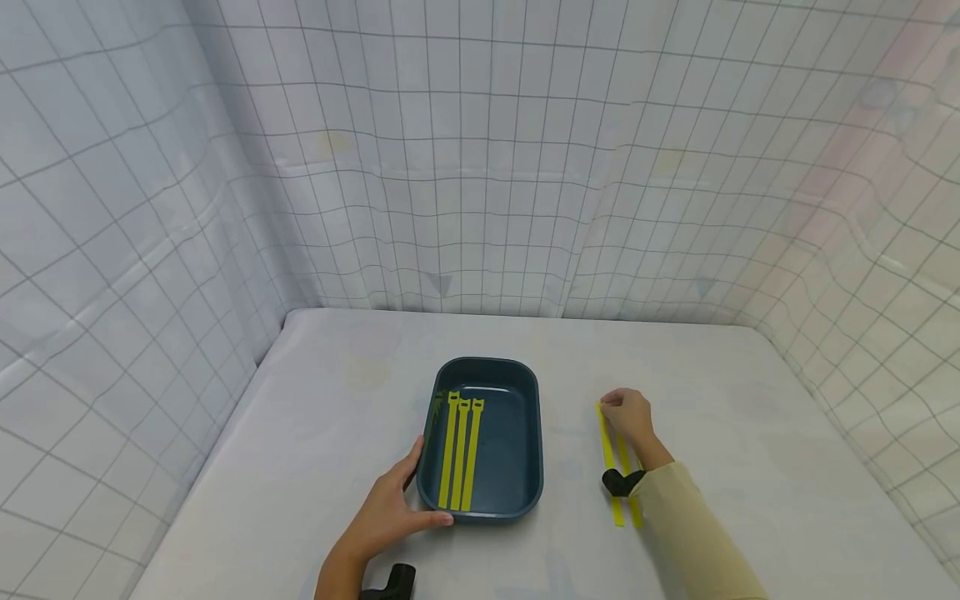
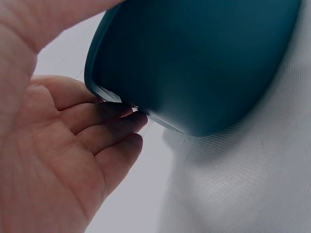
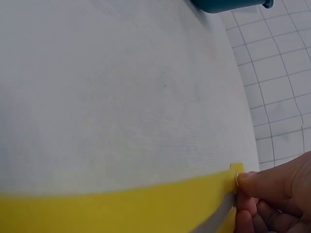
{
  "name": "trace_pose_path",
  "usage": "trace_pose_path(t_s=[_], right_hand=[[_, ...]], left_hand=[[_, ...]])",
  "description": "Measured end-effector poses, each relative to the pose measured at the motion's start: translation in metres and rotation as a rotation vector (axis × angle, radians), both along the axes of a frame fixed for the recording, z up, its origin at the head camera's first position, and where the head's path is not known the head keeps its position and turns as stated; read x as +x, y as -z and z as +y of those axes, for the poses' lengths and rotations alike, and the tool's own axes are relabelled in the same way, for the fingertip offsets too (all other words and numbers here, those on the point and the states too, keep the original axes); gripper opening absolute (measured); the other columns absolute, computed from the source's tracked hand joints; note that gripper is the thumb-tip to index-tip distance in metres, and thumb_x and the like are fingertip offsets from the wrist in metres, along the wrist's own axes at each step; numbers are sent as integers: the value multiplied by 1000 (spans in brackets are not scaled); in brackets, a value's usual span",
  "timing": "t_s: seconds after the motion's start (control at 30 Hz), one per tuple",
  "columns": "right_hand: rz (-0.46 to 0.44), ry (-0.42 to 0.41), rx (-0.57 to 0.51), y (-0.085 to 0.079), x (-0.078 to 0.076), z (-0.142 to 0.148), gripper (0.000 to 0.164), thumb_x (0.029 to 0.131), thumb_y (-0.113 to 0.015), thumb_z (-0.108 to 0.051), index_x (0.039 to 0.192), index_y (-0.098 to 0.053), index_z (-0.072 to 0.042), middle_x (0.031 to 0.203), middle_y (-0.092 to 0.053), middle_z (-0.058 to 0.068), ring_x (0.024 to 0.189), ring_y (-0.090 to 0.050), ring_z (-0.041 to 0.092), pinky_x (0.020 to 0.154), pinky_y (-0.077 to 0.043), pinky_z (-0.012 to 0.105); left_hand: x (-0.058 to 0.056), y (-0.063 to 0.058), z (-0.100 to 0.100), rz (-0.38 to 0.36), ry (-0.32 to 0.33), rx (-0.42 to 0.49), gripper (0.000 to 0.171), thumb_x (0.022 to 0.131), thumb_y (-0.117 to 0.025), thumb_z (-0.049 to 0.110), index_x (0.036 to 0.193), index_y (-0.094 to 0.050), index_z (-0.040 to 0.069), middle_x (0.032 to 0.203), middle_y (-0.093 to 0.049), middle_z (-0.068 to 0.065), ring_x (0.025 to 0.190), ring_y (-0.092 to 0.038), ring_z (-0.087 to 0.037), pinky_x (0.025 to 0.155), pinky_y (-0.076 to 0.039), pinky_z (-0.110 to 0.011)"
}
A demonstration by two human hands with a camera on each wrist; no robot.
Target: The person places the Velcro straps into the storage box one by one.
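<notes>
At the near left corner of a dark teal tray (image 1: pixel 510 467), my left hand (image 1: pixel 390 508) grips it, thumb along the near rim and fingers against the left side. The left wrist view shows those fingertips (image 2: pixel 133 141) bent in at the tray's wall. Three yellow hook-and-loop cable ties (image 1: pixel 461 458) lie lengthwise side by side in the tray's left half, slotted heads at the far end. To the right of the tray, my right hand (image 1: pixel 630 417) pinches the head end of another yellow cable tie (image 3: pixel 146 206) between thumb and fingers.
Beside the pinched tie, another yellow tie (image 1: pixel 636 510) lies on the white-covered table (image 1: pixel 360 375), partly hidden by my right wrist and its black camera mount (image 1: pixel 621 483). White grid-patterned curtains (image 1: pixel 480 167) stand behind and at both sides of the table.
</notes>
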State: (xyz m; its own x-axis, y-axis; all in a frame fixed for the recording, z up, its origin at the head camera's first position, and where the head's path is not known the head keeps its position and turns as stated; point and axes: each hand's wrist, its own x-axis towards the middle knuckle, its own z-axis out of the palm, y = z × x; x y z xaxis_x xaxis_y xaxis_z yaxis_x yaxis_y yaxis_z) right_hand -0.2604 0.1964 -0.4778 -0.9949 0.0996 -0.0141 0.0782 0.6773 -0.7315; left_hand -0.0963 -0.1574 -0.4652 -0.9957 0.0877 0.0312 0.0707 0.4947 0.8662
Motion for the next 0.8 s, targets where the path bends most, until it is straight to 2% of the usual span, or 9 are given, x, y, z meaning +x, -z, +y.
trace_pose_path(t_s=[0.2, 0.4, 0.8], right_hand=[[-32, -4, 24, -2, 0, -1, 11, 83, -59, -4, 88, -64, 5, 84, -63, 15, 75, -58, 25, 64, -50, 33], [-9, -3, 13, 1, 1, -1, 11, 82, -59, -3, 88, -64, 6, 84, -62, 14, 75, -57, 25, 65, -49, 34], [-41, 30, -142, 4, 4, 6, 18, 85, -61, -10, 96, -64, 5, 88, -63, 13, 78, -56, 23, 66, -47, 30]], left_hand=[[0, -1, 0, -12, 0, 3, 117, 55, -86, 42, 145, -23, 5, 146, -28, -12, 131, -29, -31, 101, -31, -48], [0, 0, 1, -23, -8, 10, 118, 54, -87, 42, 145, -23, 4, 146, -28, -12, 131, -29, -30, 102, -30, -47], [-1, 0, 0, -22, 3, 21, 118, 54, -87, 42, 146, -22, 5, 147, -27, -10, 132, -28, -29, 102, -29, -48]])
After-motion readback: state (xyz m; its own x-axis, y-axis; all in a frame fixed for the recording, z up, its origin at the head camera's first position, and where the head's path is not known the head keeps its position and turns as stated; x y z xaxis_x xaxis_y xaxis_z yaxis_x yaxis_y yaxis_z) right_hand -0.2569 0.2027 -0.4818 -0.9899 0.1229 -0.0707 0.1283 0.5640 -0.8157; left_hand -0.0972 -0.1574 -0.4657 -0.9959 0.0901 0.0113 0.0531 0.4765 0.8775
